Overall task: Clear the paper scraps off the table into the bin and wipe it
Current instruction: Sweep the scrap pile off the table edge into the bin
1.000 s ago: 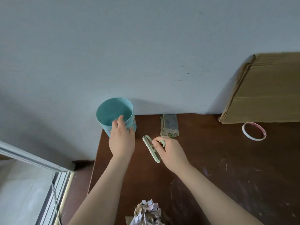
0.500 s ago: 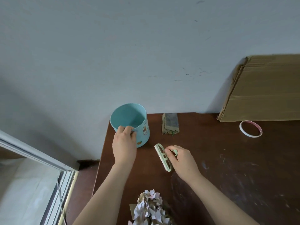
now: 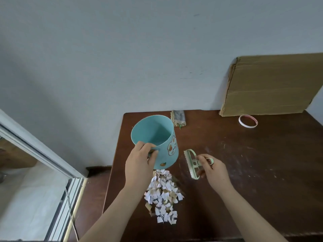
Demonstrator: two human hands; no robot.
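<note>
head view: left hand (image 3: 140,158) grips near rim of teal bin (image 3: 155,141), fingertips hooked inside; bin base hidden behind hand. right hand (image 3: 212,169) pinches green brush (image 3: 191,164) handle, bristle side hard to make out. paper scraps (image 3: 163,193) heaped on table (image 3: 253,163) just below bin. folded cloth (image 3: 178,117) half hidden behind bin. cardboard (image 3: 272,86) cut off at right.

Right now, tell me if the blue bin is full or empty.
Empty: the bin shows only bare blue inside walls, while the paper scraps lie piled on the table before it.
</note>
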